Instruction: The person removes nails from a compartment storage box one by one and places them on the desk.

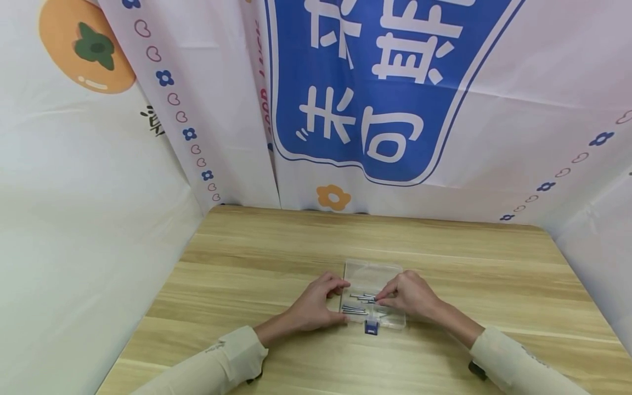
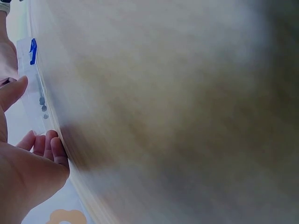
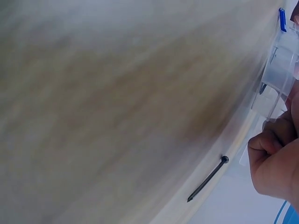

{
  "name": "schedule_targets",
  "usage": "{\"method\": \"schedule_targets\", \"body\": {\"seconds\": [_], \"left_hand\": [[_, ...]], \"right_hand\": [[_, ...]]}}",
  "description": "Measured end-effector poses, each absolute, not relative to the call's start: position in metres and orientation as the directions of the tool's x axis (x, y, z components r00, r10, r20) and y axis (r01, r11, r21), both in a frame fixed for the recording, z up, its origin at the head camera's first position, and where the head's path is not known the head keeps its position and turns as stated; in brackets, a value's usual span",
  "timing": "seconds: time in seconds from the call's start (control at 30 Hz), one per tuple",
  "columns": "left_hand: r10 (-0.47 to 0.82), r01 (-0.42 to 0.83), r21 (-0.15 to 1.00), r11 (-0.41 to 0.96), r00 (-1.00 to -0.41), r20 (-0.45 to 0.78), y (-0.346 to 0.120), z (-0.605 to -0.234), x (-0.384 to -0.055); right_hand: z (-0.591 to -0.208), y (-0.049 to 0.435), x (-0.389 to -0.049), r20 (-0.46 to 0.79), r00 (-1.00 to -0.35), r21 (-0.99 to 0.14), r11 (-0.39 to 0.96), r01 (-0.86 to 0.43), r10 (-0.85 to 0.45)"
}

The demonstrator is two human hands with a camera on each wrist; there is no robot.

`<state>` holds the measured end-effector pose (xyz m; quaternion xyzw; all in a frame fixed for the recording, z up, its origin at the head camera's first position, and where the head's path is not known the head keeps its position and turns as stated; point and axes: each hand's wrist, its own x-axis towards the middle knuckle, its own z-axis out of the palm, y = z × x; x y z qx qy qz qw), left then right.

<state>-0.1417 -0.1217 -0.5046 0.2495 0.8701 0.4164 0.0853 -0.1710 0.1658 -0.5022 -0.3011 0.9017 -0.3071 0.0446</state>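
Note:
A clear plastic box (image 1: 395,325) with a blue latch (image 1: 371,328) lies on the table, its transparent lid (image 1: 367,271) folded open at the back. Several metal nails (image 1: 354,310) rest in its left part. My left hand (image 1: 313,304) holds the box's left end, thumb near the front corner and fingers farther back. My right hand (image 1: 413,295) reaches over the right side, thumb and forefinger pinched at the ends of some nails (image 1: 362,297); its fingertips partly hide them. In the right wrist view a single dark nail (image 3: 208,179) lies beyond the box.
The wood-grain table (image 1: 257,247) has rounded far corners. White printed cloth (image 1: 232,109) hangs behind it and along both sides. A blue panel with white characters (image 1: 385,99) is printed on the back cloth.

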Motion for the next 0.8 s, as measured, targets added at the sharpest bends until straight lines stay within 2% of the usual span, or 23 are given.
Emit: {"method": "schedule_targets", "body": {"seconds": [0.33,0.6,0.8], "left_hand": [[0.504,0.372,0.762,0.531,-0.861,0.070,-0.1212,-0.5025,-0.1401],[0.500,0.374,0.755,0.539,-0.863,0.071,-0.1210,-0.5019,-0.1399],[0.494,0.370,0.757,0.538,-0.867,0.072,-0.1206,-0.5026,-0.1400]], "right_hand": [[-0.5054,0.1693,-0.1738,0.103,-0.770,-0.592,0.583,-0.557,-0.630],[-0.5047,0.1714,-0.1762,0.130,-0.718,-0.542,0.558,-0.629,-0.684],[-0.5050,0.1727,-0.1770,0.153,-0.703,-0.517,0.549,-0.656,-0.695]]}}
